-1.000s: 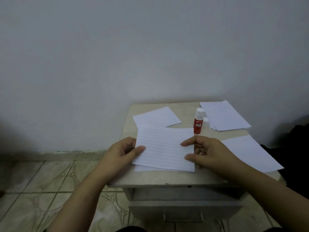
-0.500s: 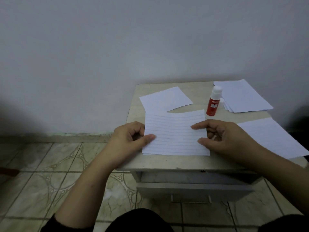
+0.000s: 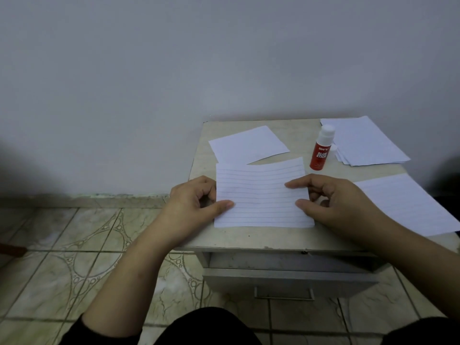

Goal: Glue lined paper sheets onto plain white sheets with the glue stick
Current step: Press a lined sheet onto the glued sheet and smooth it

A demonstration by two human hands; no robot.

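Grey wall [image 3: 224,58] is filling the top half of the view, patterned floor tiles [image 3: 74,245] are running below it on the left. Small beige table [image 3: 249,239] is standing against the wall, its drawer [image 3: 286,282] is sitting slightly pulled out under the top. A person's dark-clothed lap [image 3: 206,327] is showing at the bottom edge.

On the table: lined sheet [image 3: 261,197] is lying flat at front centre. Whether a plain sheet is lying under it cannot be told. Another lined sheet [image 3: 408,202] is lying to the right, near the table's right edge. A stack of sheets [image 3: 366,143] is sitting at the back right corner. Plain white sheet [image 3: 249,144] is lying at back left, its near corner just meeting the front lined sheet's far edge. Glue stick [image 3: 322,149] is standing upright, capped, red body with white top, just left of the stack.

Left hand [image 3: 194,202] is pinching the lined sheet's left edge, thumb on top, other fingers curled at the edge. Right hand [image 3: 333,200] is pinching the right edge, thumb and index finger on top of the paper, remaining fingers curled.
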